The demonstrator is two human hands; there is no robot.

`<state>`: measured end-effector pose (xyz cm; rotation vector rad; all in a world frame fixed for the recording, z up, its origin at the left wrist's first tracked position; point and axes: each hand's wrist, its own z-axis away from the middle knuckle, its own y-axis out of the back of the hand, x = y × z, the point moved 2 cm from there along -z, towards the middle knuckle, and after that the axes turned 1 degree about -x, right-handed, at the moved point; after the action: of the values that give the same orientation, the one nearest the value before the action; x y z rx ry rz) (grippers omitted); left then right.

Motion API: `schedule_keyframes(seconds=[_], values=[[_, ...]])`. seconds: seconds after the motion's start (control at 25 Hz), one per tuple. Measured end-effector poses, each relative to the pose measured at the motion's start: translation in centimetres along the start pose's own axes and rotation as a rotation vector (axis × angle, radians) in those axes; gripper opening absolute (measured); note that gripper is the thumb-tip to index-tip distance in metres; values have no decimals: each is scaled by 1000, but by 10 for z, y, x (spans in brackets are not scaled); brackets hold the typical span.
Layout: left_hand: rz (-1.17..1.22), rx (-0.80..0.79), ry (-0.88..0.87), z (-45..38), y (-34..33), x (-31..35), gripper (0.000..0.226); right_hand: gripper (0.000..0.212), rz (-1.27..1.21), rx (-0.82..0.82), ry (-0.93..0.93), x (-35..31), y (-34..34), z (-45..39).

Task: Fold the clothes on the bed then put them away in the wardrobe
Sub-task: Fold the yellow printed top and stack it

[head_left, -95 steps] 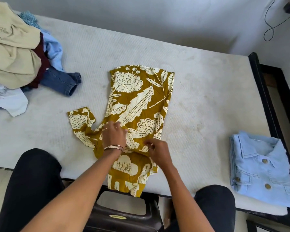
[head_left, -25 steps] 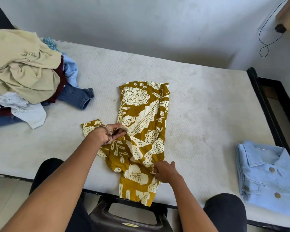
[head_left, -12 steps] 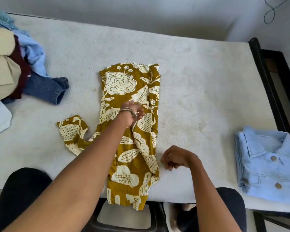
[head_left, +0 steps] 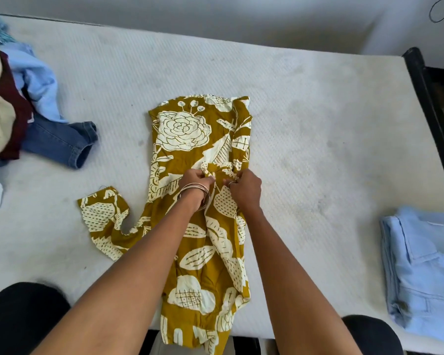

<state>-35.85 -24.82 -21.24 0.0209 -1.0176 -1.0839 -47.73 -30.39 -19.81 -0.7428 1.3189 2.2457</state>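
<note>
A mustard-yellow garment with cream flower and leaf print [head_left: 190, 139] lies lengthwise on the white mattress [head_left: 318, 124], folded into a narrow strip, with its near end hanging over the bed's front edge. One sleeve [head_left: 101, 216] sticks out flat to the left. My left hand [head_left: 196, 179], bangles on the wrist, and my right hand [head_left: 244, 185] meet at the garment's middle. Both pinch a bunched fold of its fabric. A folded light-blue shirt with buttons [head_left: 423, 267] lies at the right edge of the bed.
A heap of unfolded clothes [head_left: 23, 103] sits at the far left: beige, maroon, light-blue pieces and a denim leg [head_left: 62, 144]. A black bed frame [head_left: 436, 119] borders the right side. A dark stool shows below the front edge. My knees are at both bottom corners.
My right hand has moved from the mattress beside the garment up to its middle, joining my left hand. Both now pinch the fabric there. The garment's right side was folded inward earlier.
</note>
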Motion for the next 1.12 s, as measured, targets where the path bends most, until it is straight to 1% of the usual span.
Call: schedule_keyframes(seconds=[0.04,0.08,0.16,0.24,0.28,0.32,0.36,0.4,0.48,0.52,0.6,0.72,0.8,0.84,0.92,1.0,1.08,1.12], values=[[60,-17,22,-2,0,2,40,32,-30,5,-61,0,-3,-4],[153,-37,49,-2,1,3,35,24,-145,5,-120,2,-3,-7],[358,-113,123,0,4,4,21,10,-509,-38,-209,7,2,-8],[486,-223,124,6,7,4,12,9,-857,-125,-212,11,10,-4],[540,-279,84,8,8,5,7,11,-975,-156,-209,12,15,1],[586,-323,44,9,9,4,8,12,-1011,-161,-212,15,16,3],[587,-361,12,10,10,2,13,13,-988,-145,-224,19,17,5],[506,-395,-26,10,9,-1,22,15,-925,-112,-244,25,15,5],[167,-433,-105,10,7,-11,48,19,-733,-16,-282,36,9,7],[51,-438,-121,11,5,-18,61,21,-650,29,-286,40,7,12],[-8,-438,-120,15,7,-29,82,29,-573,66,-244,44,8,28],[-25,-452,-138,26,13,-44,101,48,-503,9,-230,50,10,56],[-97,-461,-239,37,16,-51,103,52,-439,-58,-260,54,10,74],[-144,-429,-301,43,17,-55,98,53,-383,-91,-263,56,9,83],[-249,-267,-381,57,24,-69,78,56,-273,-149,-254,65,4,103],[-389,-95,-453,69,38,-86,62,52,-241,-169,-258,71,-2,124],[-580,32,-517,70,58,-102,61,47,-227,-160,-252,71,-9,137],[-666,76,-528,66,70,-108,66,48,-135,-126,-235,66,-10,141]])
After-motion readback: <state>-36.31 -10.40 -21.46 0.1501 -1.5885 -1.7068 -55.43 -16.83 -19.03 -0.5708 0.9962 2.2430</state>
